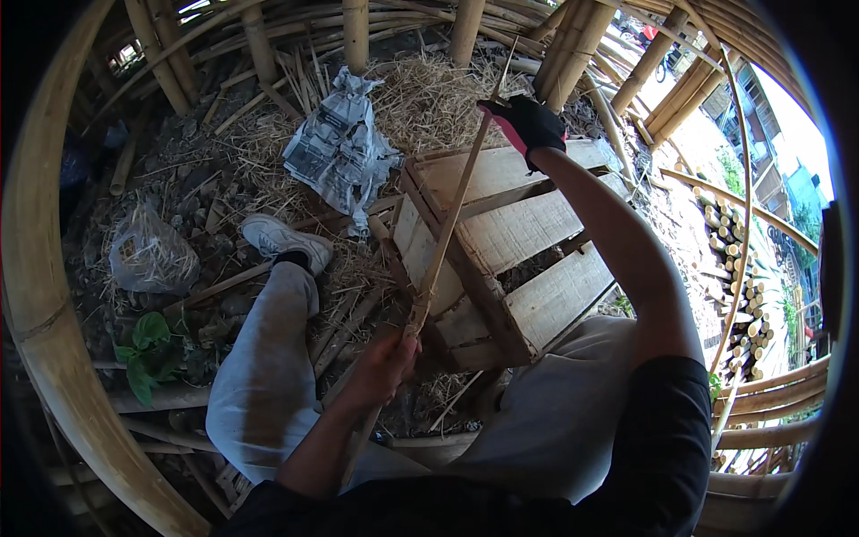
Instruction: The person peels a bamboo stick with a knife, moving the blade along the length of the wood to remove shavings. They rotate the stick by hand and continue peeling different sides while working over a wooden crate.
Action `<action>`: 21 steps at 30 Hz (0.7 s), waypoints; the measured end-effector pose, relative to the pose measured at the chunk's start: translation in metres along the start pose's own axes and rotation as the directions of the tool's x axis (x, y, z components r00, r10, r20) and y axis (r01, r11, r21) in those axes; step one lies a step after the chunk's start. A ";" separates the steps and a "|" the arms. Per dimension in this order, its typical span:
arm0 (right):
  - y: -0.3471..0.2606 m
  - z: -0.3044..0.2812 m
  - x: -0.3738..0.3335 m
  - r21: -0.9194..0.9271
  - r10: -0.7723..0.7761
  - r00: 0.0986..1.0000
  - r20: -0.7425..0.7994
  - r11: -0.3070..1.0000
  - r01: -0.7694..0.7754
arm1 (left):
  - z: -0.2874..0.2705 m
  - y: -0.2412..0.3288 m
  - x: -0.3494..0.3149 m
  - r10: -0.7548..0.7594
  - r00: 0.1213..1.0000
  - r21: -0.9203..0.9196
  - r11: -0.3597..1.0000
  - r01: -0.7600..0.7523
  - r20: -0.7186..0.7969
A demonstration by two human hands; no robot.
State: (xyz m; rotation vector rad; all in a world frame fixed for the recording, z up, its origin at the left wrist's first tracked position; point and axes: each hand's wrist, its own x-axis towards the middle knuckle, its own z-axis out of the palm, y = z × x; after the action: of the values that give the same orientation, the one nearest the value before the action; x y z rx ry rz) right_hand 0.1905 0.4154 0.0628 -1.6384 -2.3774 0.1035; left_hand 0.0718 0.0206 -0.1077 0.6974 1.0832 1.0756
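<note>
A long, thin bamboo strip (455, 213) runs slantwise from near my body up past the far side of a wooden crate. My left hand (383, 369), bare, is closed around its lower part, where the strip looks rough and split. Farther up, my right hand (530, 131) wears a black and pink glove and pinches the strip near its thin far end; some of those fingers are hidden. Beneath my right arm lies the slatted wooden crate (528, 234), tilted between my legs. The strip passes over its left edge.
Crumpled newspaper (340, 143) lies on straw (420, 103) beyond the crate. At left are a clear plastic bag (154, 252) with straw and a green plant (146, 353). Bamboo posts (355, 36) stand behind; a thick bamboo pole (40, 268) curves along the left. Cut bamboo (743, 313) is stacked at right.
</note>
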 end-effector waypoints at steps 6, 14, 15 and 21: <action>0.006 0.001 0.016 -0.018 -0.129 0.987 -0.100 0.992 0.128 | -0.003 -0.013 0.003 0.089 0.996 0.143 0.986 -0.087 -0.007; 0.002 0.014 0.007 -0.039 -0.333 0.888 -0.318 0.940 0.338 | -0.019 -0.026 0.011 0.304 0.948 0.361 0.898 -0.253 -0.092; 0.000 0.012 0.009 -0.028 -0.389 0.874 -0.292 0.917 0.399 | -0.021 -0.025 0.012 0.304 0.948 0.364 0.897 -0.251 -0.097; 0.025 0.017 0.032 -0.226 -0.645 0.733 -0.216 0.764 0.605 | -0.014 -0.003 0.021 0.223 0.965 0.447 0.883 -0.140 -0.138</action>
State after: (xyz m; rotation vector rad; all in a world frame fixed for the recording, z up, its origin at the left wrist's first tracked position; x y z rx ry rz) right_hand 0.1978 0.4557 0.0465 -0.7290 -2.5970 -0.4090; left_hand 0.0618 0.0383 -0.1220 1.0900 1.4664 1.0831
